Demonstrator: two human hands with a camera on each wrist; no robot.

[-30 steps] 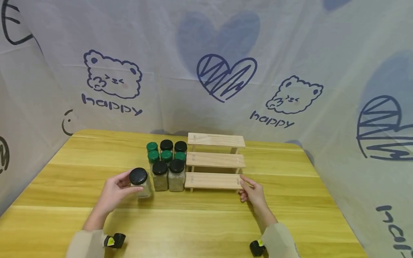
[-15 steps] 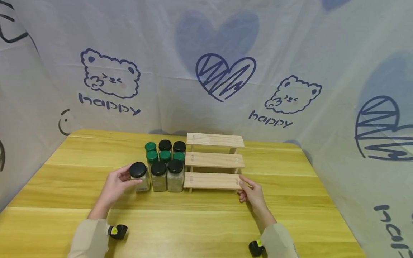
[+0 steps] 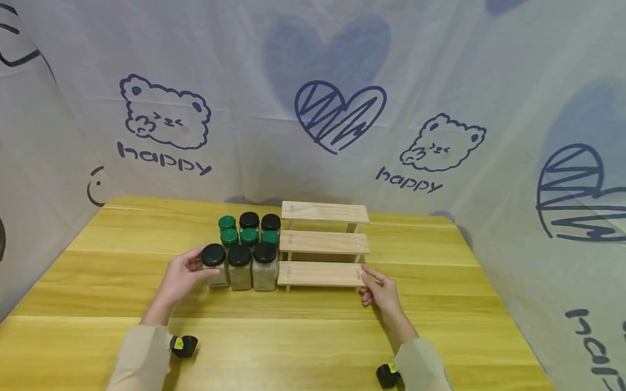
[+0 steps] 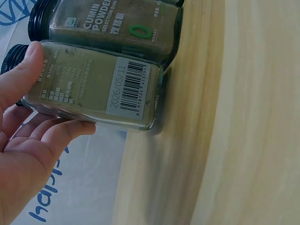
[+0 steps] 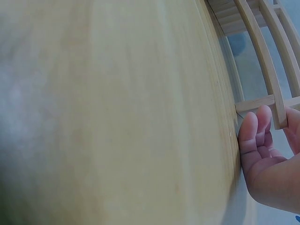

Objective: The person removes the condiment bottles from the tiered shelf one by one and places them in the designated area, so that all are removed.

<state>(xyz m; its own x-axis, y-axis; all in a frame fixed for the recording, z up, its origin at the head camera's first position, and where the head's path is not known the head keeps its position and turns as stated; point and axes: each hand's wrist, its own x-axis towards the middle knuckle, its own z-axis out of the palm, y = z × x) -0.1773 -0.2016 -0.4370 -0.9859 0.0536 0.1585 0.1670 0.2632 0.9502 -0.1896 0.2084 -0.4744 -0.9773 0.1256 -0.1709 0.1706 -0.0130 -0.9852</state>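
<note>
At the front left of a group of spice jars, my left hand (image 3: 182,276) grips a square glass jar (image 3: 218,277) with a black lid. In the left wrist view this jar (image 4: 89,86) carries a barcode label, and the thumb lies near its lid. Right beside it stands a cumin powder jar (image 4: 112,28), then another black-lidded jar (image 3: 265,271). My right hand (image 3: 383,293) pinches the right end of the lowest step of a three-step wooden rack (image 3: 320,273), thumb on top. Its fingers (image 5: 251,126) curl below the plank in the right wrist view.
Behind the front row stand several green-lidded jars (image 3: 249,237) and two black-lidded ones (image 3: 270,222). They are close against the rack's left side. All rest on a yellow wood-grain table (image 3: 274,342), with a printed cloth (image 3: 254,65) hanging behind.
The jar in my left hand has come down and moved slightly right and back, into line beside the front black-lidded jars. My right hand has stayed at the rack's end.
</note>
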